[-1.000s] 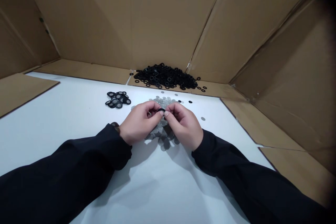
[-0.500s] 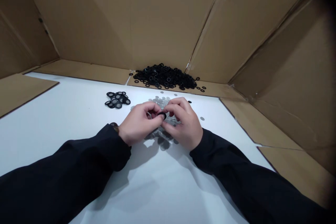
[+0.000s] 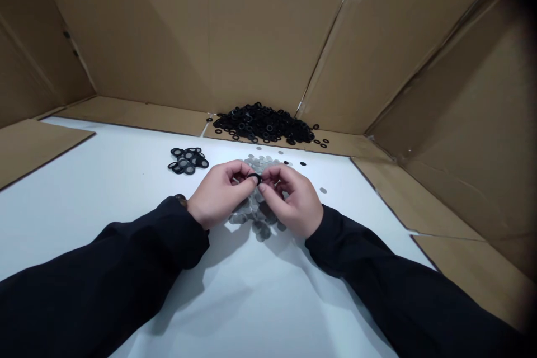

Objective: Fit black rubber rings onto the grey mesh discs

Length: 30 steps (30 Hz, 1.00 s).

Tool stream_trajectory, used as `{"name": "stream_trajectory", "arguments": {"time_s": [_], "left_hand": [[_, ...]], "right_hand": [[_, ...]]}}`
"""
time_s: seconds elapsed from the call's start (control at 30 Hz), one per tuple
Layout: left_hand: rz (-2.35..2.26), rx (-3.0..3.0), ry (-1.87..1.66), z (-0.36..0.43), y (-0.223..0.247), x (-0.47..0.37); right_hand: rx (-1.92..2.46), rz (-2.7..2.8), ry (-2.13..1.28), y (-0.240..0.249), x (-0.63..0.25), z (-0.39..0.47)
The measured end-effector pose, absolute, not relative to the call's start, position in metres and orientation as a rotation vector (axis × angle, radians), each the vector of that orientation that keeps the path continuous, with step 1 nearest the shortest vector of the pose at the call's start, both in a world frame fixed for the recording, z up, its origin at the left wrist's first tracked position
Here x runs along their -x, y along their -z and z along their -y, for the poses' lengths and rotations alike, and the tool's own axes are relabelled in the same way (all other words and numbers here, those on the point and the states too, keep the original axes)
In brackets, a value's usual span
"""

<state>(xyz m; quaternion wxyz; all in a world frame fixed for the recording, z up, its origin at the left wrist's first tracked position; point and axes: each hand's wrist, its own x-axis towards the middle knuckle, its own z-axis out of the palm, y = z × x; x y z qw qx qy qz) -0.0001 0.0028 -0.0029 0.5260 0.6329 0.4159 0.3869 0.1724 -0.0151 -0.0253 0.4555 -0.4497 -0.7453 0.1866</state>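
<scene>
Between thumb and finger, my left hand (image 3: 224, 190) pinches a small black ring (image 3: 255, 178). My right hand (image 3: 296, 198) is closed at the ring's right side, thumb and fingertips pressed against its edge. Both hands are over a pile of thin grey discs (image 3: 251, 211) on the white table. Left of my hands lies a small heap of black rings with grey discs in them (image 3: 183, 163). Whether the held ring has a disc in it is too small to tell.
A large pile of black rings (image 3: 264, 123) lies at the back against the cardboard wall (image 3: 251, 28). Cardboard strips border the white table (image 3: 104, 168) on the left, back and right. One grey disc (image 3: 323, 190) lies apart at the right.
The black ring has shifted slightly left and up between my fingertips. My right hand has moved slightly and its fingers are curled lower.
</scene>
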Motion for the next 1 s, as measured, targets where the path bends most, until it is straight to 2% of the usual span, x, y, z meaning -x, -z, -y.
{"name": "stream_trajectory", "arguments": {"time_s": [0.2,0.53,1.0], "left_hand": [[-1.006,-1.585,-0.919,-0.0021,0.0028,0.0011],[-1.039,-1.734,-0.904,-0.0034,0.0036,0.0022],[-1.083,-1.933,-0.898,-0.0055,0.0006,0.0034]], "right_hand": [[1.199,1.774,-0.633,0.0247,-0.1700,0.0159],[1.177,1.876,-0.423,0.0167,-0.1683,0.0162],[1.158,1.863,-0.411,0.0206,-0.1707,0.0159]]}}
